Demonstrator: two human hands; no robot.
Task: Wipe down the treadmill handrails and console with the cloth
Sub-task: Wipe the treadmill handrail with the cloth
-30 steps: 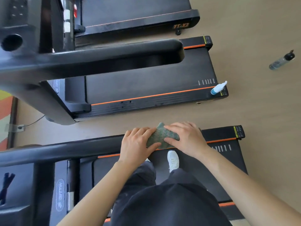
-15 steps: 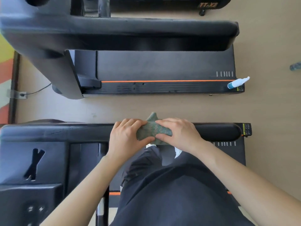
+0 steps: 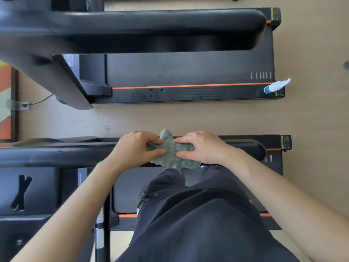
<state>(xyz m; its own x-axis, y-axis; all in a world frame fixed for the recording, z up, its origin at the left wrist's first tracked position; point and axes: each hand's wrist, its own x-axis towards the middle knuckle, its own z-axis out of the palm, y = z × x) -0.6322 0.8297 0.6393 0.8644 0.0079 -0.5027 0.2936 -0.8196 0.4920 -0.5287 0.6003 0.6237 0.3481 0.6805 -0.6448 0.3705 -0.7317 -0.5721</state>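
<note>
Two-handed at the middle of the near handrail (image 3: 56, 155), pinching the green cloth (image 3: 171, 155) in left hand (image 3: 135, 148) and right hand (image 3: 201, 148) alike, draped over it. Probably early on; yet to wipe the console (image 3: 41, 188), at a guess.

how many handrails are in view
2. The near handrail runs under the cloth; the far handrail is on the next treadmill. Others may be out of frame.
</note>
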